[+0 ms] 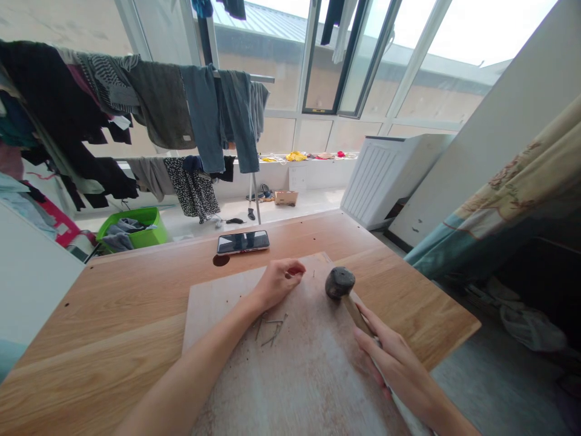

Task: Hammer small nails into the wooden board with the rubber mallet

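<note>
My right hand [385, 351] grips the wooden handle [356, 315] of a mallet with a black, rounded head [340, 283]. The head is over the right side of a pale, worn board [272, 387]. My left hand [279, 283] is near the board's far edge, its fingers curled closed; what is in them, if anything, cannot be made out. Just right of those fingertips a thin nail [313, 274] stands upright on the board, apart from the mallet head. Several loose nails [275, 330] lie in a small heap beside my left forearm.
Beneath the board is a wooden table [122, 321], with a phone [243, 242] and a dark round spot near its far edge. Beyond are a drying rack of clothes [200, 115], a green basin [157, 227] and a white cabinet [381, 175]. A curtain [508, 181] hangs at right.
</note>
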Demonstrator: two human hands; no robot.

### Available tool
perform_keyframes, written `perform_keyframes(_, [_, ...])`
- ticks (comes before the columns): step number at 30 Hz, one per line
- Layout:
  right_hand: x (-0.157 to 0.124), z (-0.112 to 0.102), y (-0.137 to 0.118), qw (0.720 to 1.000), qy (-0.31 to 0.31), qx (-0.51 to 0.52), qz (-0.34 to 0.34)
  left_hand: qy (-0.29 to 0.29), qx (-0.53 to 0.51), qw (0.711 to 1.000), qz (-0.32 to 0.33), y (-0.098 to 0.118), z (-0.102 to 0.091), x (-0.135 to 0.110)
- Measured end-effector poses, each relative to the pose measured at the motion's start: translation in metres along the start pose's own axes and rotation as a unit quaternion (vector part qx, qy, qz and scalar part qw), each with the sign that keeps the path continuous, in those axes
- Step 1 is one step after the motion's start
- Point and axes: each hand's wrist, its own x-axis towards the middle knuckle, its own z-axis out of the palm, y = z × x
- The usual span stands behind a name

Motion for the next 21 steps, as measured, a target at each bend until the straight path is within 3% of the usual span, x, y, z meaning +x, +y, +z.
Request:
perform_keyframes(7, [0.000,0.002,-0.006,0.999,0.007,0.033,-0.012,-0.002,0.017,1.000,-0.006,0.003,0.000,-0.001])
perform_keyframes(14, [0.012,0.011,-0.031,0.994,-0.014,0.066,-0.081,0.004,0.006,0.999,-0.043,0.005,0.000,-0.001])
perform_keyframes(21, [0.026,0.024,-0.049,0.995,-0.026,0.020,-0.093,0.010,0.015,0.999,-0.048,0.006,0.000,0.001])
